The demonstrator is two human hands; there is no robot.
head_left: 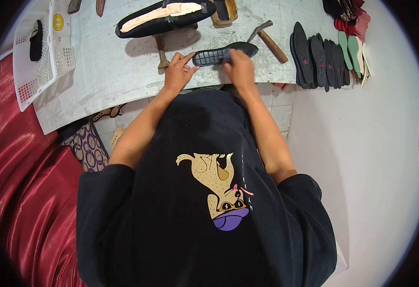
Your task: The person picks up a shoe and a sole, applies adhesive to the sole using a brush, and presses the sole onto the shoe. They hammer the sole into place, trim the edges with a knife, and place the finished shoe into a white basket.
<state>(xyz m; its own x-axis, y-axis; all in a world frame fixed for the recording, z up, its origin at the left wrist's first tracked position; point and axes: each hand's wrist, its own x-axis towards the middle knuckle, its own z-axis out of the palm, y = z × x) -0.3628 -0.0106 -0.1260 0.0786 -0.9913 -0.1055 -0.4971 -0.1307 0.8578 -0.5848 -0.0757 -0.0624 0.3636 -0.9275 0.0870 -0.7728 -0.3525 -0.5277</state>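
A black shoe sole (210,57) with a grid of hollow cells lies across the white table. My left hand (177,72) grips its left end between the fingertips and thumb. Over the sole's right half is my right hand (241,68), closed and slightly blurred, with a small bluish thing (227,56) at its fingertips, too smeared to name. Just beyond the sole's right end rests a hammer (271,44) with a wooden handle. Behind, a black shoe form (167,29) with a pale top strip sits raised on a stand.
Several black soles (314,62) stand in a row at the table's right edge, beside green insoles (350,50). A white plastic basket (44,79) is at the left. An open tin-like container (224,12) stands at the back. Red shiny fabric (27,191) hangs at the left.
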